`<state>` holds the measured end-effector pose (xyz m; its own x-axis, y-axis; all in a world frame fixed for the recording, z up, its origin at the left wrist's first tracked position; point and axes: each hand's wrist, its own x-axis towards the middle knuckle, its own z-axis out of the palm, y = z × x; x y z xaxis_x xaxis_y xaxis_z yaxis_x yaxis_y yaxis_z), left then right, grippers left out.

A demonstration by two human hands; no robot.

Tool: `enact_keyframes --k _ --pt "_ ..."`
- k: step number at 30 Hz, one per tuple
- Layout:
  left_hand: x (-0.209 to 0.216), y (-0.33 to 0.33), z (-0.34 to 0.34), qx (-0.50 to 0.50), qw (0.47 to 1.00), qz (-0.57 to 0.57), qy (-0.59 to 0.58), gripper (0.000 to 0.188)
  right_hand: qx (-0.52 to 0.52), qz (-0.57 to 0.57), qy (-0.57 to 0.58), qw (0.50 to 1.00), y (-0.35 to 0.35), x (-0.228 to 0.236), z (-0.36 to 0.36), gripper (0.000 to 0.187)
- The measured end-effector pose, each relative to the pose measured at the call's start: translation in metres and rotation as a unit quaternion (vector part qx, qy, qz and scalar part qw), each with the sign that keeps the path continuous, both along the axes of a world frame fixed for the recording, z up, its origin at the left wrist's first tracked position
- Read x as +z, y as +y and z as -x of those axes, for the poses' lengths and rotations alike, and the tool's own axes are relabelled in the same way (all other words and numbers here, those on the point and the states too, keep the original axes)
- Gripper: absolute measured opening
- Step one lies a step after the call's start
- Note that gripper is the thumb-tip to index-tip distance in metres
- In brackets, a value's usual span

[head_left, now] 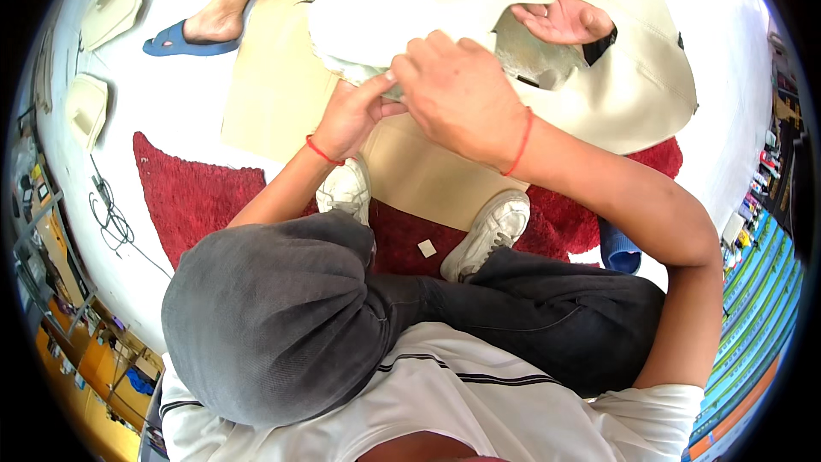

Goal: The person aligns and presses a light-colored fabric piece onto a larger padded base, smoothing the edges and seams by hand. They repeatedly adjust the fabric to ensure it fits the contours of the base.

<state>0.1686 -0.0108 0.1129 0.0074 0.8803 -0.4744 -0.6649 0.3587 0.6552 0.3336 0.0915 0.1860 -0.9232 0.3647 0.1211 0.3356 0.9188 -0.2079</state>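
A large cream, leather-like stitched cover [637,64] spreads over a bulky piece in front of me, its upper part washed out by glare. My left hand [349,118] is closed on its near edge, fingers partly underneath. Close beside it, my right hand [462,94] bends over the same edge, its curled fingertips meeting the left thumb. Its fingers hide exactly what is pinched there. A cut-out in the cover bares a dull, greenish-grey inner surface [534,47]. At that opening is another person's hand [569,20], palm up with fingers loosely curled.
Brown cardboard [428,180] lies beneath the work, over a dark red rug [197,192]. A co-worker's foot in a blue sandal [190,41] is at far left. Cream panels [111,8] and a coiled black cable [115,221] lie left. A small white square [427,248] sits between my shoes.
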Motion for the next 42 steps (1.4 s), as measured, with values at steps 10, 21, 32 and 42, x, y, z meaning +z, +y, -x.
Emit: enact_keyframes --k 10,21,32,42 --pt "0.001 0.011 0.0 -0.037 0.998 -0.032 0.041 0.048 -0.161 0.453 -0.054 0.876 0.069 0.016 0.01 0.019" --pt "0.008 0.01 -0.008 0.042 0.999 0.001 0.032 0.05 -0.122 0.354 0.027 0.927 0.079 0.016 0.002 0.026" --pt "0.021 0.014 -0.001 -0.018 0.998 0.001 0.064 0.052 -0.028 0.255 0.031 0.966 0.054 0.032 0.016 0.019" --pt "0.028 0.028 -0.011 0.01 0.995 0.049 0.086 0.045 -0.058 0.362 0.048 0.929 0.056 0.005 0.015 0.019"
